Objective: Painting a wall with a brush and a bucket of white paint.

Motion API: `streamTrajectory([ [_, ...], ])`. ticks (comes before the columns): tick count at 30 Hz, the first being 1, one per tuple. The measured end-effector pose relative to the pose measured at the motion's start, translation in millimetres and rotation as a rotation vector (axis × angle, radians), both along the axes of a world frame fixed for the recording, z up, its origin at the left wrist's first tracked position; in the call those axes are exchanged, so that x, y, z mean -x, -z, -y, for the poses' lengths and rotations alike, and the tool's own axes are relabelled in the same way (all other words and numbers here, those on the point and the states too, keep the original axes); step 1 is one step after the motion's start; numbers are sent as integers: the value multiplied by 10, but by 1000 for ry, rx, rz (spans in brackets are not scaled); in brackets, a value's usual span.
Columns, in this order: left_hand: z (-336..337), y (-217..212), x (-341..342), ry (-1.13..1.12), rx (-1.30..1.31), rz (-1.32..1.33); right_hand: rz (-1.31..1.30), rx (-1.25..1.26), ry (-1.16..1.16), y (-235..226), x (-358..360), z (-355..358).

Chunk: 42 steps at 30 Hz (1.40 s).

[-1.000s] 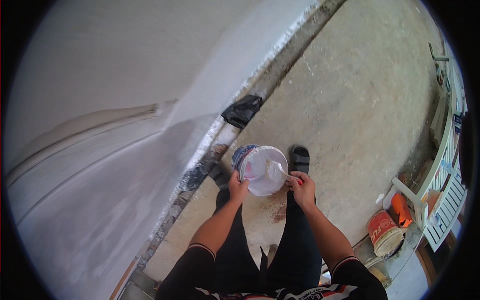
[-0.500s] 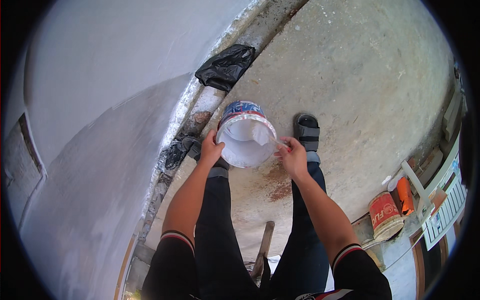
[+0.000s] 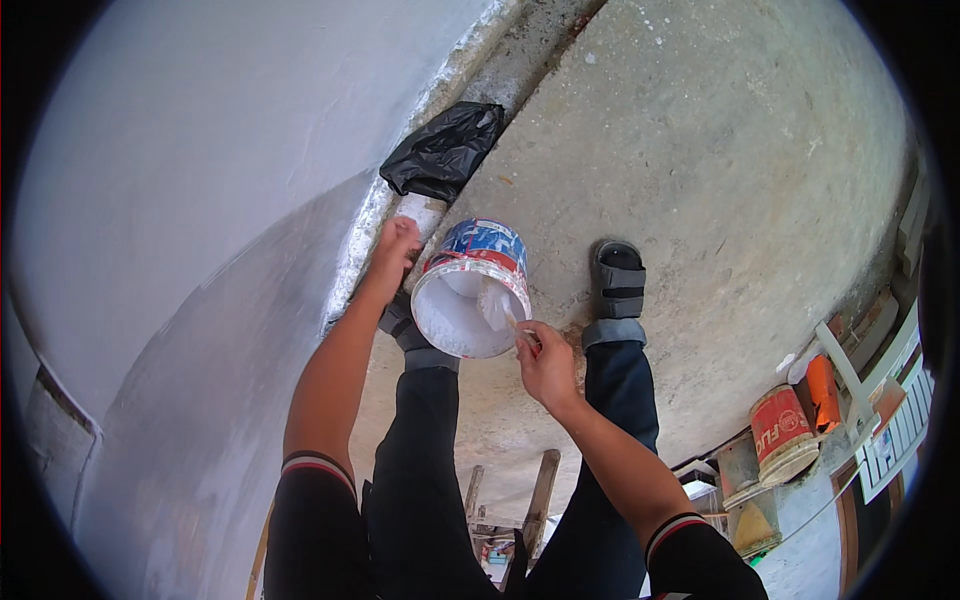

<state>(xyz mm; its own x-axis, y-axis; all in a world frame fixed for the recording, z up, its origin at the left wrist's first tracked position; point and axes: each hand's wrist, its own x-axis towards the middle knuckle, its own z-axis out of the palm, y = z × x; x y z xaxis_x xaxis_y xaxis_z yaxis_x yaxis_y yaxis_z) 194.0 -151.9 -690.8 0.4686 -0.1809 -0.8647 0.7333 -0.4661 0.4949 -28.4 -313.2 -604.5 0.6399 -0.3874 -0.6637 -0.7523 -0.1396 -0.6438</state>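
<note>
The person stands close to a pale plastered wall (image 3: 200, 200) and holds a round white paint bucket with a blue and red label (image 3: 472, 288) out in front of the body, above the grey concrete floor (image 3: 720, 150). The step in hand looks like loading a brush: the right hand (image 3: 548, 368) pinches a thin brush handle (image 3: 520, 330) between thumb and fingers (image 3: 530, 340), and the brush's white bristle end (image 3: 493, 300) dips inside the bucket, against its inner wall on the side nearest that hand. The left hand (image 3: 396, 250) sits at the bucket's far-left rim, on the wall side; its fingers are curled shut, probably around the bucket's handle or rim, though the grip itself is hidden behind the hand.

Judged from this, the next move calls for a steady bucket and a clean lift of the brush over the rim without dripping.

Relative to the bucket: a crumpled black plastic bag (image 3: 442, 150) lies just beyond it at the foot of the wall, a grey strapped sandal (image 3: 620, 280) stands on the floor to its right, and a red and cream paint tin (image 3: 783, 432) sits well apart to the lower right.
</note>
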Motion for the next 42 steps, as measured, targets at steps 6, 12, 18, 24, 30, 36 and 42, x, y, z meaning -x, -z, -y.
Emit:
streamTrajectory([
  [6,-265,443,-138,325,-275,350,-50,-96,8,-53,-126,-114],
  [12,15,620,-229,260,-149,278,-35,-96,14,72,-110,-195],
  [18,-155,681,-75,212,-227,268,-43,-121,50,42,-167,-287],
  [24,-1183,393,267,920,-546,716,-13,-94,23,-53,-166,-339],
  [30,-1710,-227,763,949,-847,481,-24,-74,47,-39,-110,-352],
  [36,-2260,-589,1123,1050,-1147,305,-319,-433,390,16,-104,-404],
  [42,-3149,-958,1501,959,-844,147,-546,-951,602,-5,-237,-431],
])
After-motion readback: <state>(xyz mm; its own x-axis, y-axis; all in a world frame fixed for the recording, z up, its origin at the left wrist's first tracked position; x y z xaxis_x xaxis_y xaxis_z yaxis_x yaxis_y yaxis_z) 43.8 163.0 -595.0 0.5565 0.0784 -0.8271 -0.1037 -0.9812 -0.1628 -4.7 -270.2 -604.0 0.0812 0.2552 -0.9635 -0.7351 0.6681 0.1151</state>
